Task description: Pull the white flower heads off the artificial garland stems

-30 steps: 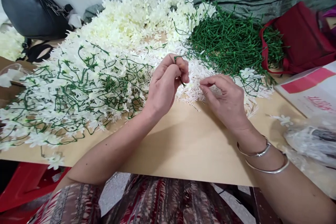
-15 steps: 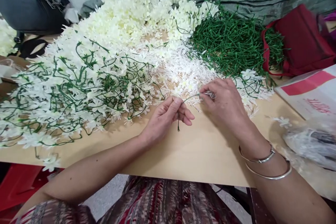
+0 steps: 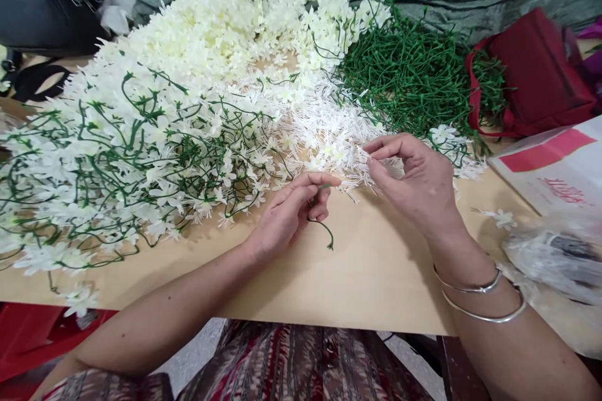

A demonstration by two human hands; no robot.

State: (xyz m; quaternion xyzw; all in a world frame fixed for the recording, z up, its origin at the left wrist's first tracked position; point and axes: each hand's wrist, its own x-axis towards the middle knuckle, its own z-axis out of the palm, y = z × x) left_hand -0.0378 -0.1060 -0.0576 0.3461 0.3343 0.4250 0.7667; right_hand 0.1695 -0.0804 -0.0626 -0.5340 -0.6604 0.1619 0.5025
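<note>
My left hand point(image 3: 294, 203) is closed on a thin green artificial flower stem point(image 3: 328, 232). One short end shows at the thumb, and the longer end curves down below the fingers. To the right, my right hand point(image 3: 414, 178) has its thumb and index fingertips pinched together over the edge of a heap of thin white stamens point(image 3: 338, 119). Whatever lies between those fingertips is too small to make out. White artificial flowers with green stems point(image 3: 155, 144) lie piled left of my hands.
Behind are a heap of cream-white petals point(image 3: 221, 31) and a mound of green stems point(image 3: 404, 69). A dark red bag point(image 3: 540, 75), a printed paper bag point(image 3: 555, 169) and a clear plastic bag point(image 3: 555, 263) sit on the right. A black bag point(image 3: 42, 6) stands at back left.
My right hand has let go of the green stem's upper end and turned over the white stamens. The stem has shifted in my left hand, its lower end now swinging further right.
</note>
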